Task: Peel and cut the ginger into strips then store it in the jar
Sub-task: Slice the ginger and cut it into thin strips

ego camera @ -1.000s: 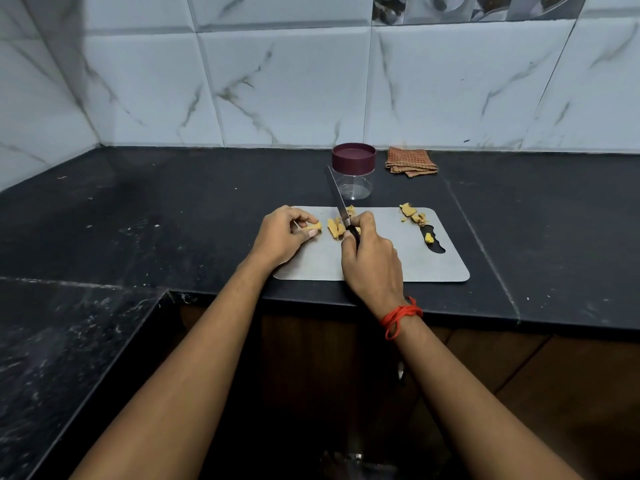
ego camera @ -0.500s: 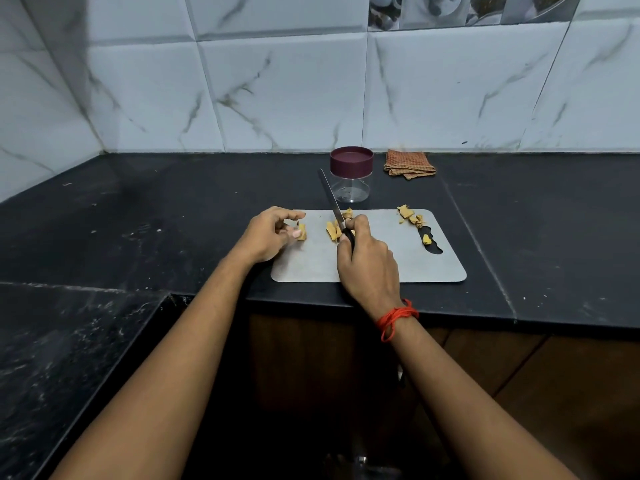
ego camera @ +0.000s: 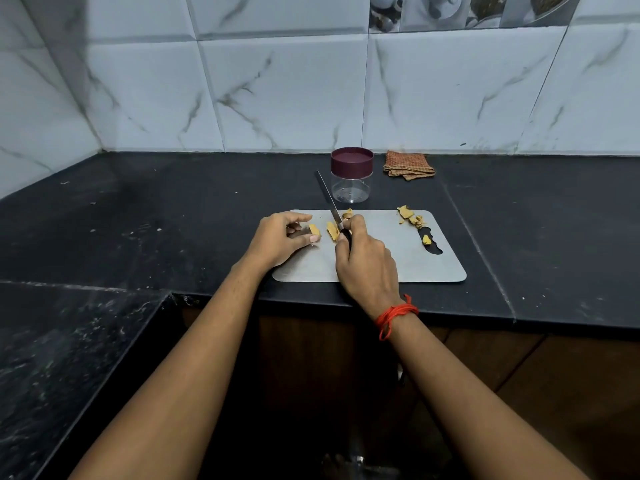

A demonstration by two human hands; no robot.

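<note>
Maroon-lidded clear jar (ego camera: pixel 352 176), yellow ginger (ego camera: pixel 332 231), grey board (ego camera: pixel 398 261)

Centre frame: grey cutting board (ego camera: pixel 398 265) on black counter (ego camera: pixel 173 216). Left hand (ego camera: pixel 277 239) pinches ginger piece (ego camera: pixel 314 230). Right hand (ego camera: pixel 367 263) grips knife (ego camera: pixel 329 200), blade beside ginger slices (ego camera: pixel 333 231). Maroon-lidded jar (ego camera: pixel 352 174) behind; peel scraps (ego camera: pixel 410 216) right of centre.

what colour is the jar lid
Dark maroon; the lid sits on the clear jar behind the board, seen in the head view.

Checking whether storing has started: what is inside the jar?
The jar looks empty through its clear wall. Its lid is on and hides the top part. Ginger pieces lie on the board.
</note>
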